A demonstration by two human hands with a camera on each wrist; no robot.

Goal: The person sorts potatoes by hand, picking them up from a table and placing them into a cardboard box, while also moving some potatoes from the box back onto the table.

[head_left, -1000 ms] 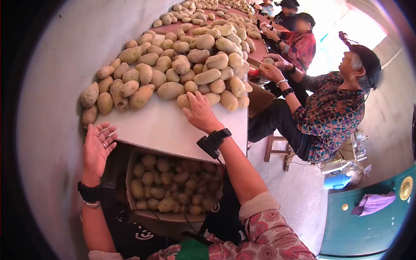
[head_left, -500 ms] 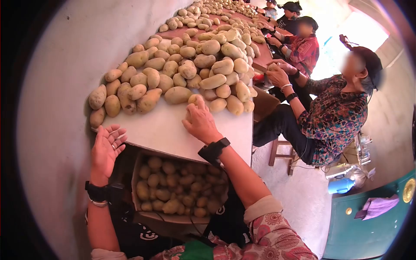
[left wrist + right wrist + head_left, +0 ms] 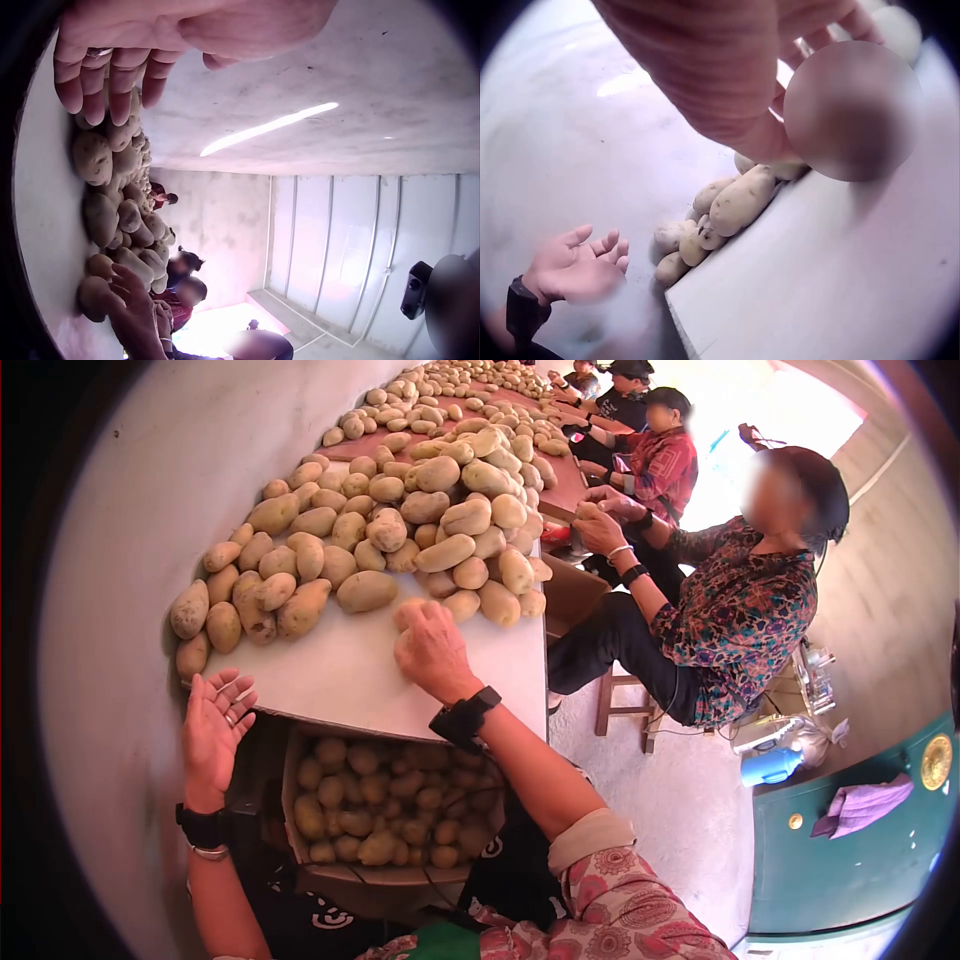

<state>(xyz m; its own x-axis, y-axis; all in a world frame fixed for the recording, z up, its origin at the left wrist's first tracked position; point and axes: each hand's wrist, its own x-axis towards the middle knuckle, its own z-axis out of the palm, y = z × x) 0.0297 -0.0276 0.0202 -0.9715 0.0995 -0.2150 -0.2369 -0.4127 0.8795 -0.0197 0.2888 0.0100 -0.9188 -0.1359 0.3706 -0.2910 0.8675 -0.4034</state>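
Note:
My right hand [image 3: 437,652] curls its fingers round a pale yellow potato [image 3: 407,606], low over the white tabletop [image 3: 330,650] at the near edge of a potato heap [image 3: 420,510]. In the left wrist view, that potato [image 3: 95,298] shows beside the right thumb and fingers. The right wrist view has a blurred patch over part of this grip. Over at the table's left corner, my left hand [image 3: 215,735] is palm up, fingers loosely spread and holding nothing. The left wrist view shows its relaxed fingers [image 3: 90,82] hanging in front of the heap.
Below the table edge, a cardboard box [image 3: 292,800] holds many potatoes. A wall [image 3: 110,610] runs along the left. To the right, a seated person [image 3: 740,600] handles something at the table, with others beyond. A blue flask [image 3: 772,766] stands near a green surface [image 3: 840,870].
The right hand's fingers, earlier laid fairly straight over a potato, have curled round it and drawn it slightly from the heap. The left hand keeps its pose. The head view has shifted.

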